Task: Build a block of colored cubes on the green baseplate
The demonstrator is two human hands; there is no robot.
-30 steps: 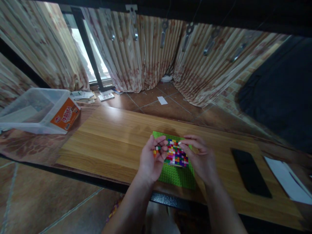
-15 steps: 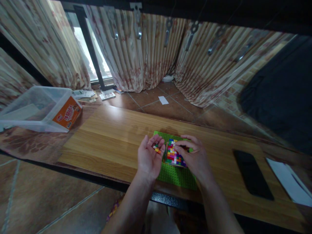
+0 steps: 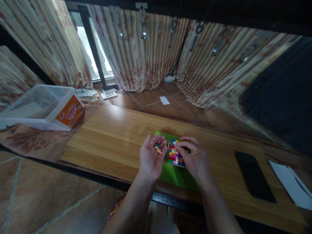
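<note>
My left hand (image 3: 153, 157) is turned palm up and cupped, holding several small building bricks (image 3: 159, 150) in white, orange and green near its fingers. Just right of it, a block of multicoloured building bricks (image 3: 175, 156) stands on a green baseplate (image 3: 176, 177). My right hand (image 3: 193, 157) reaches over the block from the right. Its thumb and index finger are pinched together at the top of the bricks; what lies between the fingertips is too small to make out. That hand covers the block's right side.
The wooden board (image 3: 117, 139) lies on a cloth-covered table. A clear plastic bin (image 3: 46, 107) with an orange label stands at the far left. To the right are a black phone (image 3: 254, 175) and white paper (image 3: 291, 183). Curtains (image 3: 146, 55) hang behind the table.
The view has shifted slightly, so everything sits a little further right. Both hands keep nearly the same pose, the right still pinching at the brick block.
</note>
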